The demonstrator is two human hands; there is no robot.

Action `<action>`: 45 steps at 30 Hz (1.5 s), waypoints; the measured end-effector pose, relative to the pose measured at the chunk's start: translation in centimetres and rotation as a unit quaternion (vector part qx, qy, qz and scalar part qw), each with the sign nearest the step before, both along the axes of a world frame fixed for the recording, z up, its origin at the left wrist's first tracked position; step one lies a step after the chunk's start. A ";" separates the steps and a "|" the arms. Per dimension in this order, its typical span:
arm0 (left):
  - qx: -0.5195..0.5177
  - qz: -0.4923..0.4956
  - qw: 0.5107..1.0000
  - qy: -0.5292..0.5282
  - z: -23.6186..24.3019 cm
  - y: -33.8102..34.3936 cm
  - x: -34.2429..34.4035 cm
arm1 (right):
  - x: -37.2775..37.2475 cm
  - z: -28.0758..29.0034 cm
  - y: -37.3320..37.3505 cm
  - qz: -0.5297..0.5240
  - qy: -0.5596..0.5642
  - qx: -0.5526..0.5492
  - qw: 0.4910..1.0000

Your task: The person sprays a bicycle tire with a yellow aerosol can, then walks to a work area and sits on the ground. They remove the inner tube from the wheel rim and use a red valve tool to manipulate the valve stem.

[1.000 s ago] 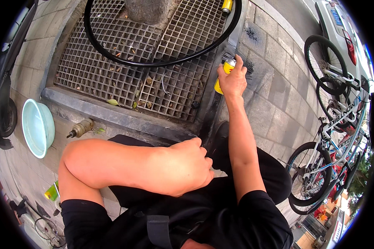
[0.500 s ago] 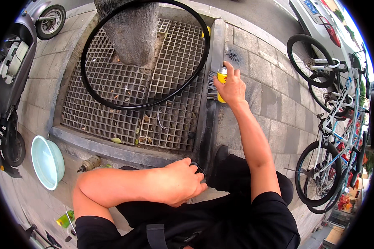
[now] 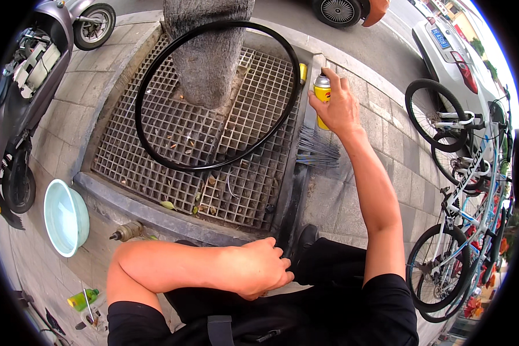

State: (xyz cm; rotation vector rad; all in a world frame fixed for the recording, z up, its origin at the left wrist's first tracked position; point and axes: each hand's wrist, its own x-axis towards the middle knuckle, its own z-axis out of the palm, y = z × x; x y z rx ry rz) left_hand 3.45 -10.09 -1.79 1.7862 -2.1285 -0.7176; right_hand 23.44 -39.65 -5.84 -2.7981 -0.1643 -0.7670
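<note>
My right hand is wrapped round a yellow spray can, index finger on its top. The can is held upright beside the right kerb of the tree pit. Just nearer me, a bundle of thin grey spokes lies across that kerb and the pavers. A bare black wheel rim leans over the grate, its far side crossing the tree trunk. Bent across my lap, my left hand has its fingers curled; whatever they hold is hidden.
A pale blue basin, a wheel hub and a green bottle are on the left paving. A scooter stands far left, parked bicycles at right. The tree trunk rises from a grate.
My right hand has moved the can farther away, uncovering the spokes. My left hand keeps its curl. The whole view has shifted, and a passing car's wheel shows at the top.
</note>
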 end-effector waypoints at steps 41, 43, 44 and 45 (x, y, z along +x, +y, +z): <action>0.033 0.089 0.994 0.057 -0.3 1.8 0.5 | 3.3 -8.2 23.9 0.244 0.222 0.409 0.851; 0.042 0.092 0.994 0.037 0.1 2.3 0.4 | 3.5 -6.6 24.9 0.249 0.202 0.439 0.839; 0.045 0.090 0.994 0.031 0.6 2.5 0.2 | 3.8 -7.1 25.4 0.260 0.212 0.416 0.845; 0.052 0.093 0.994 0.024 1.1 2.8 0.3 | 3.6 -8.2 25.8 0.270 0.218 0.362 0.865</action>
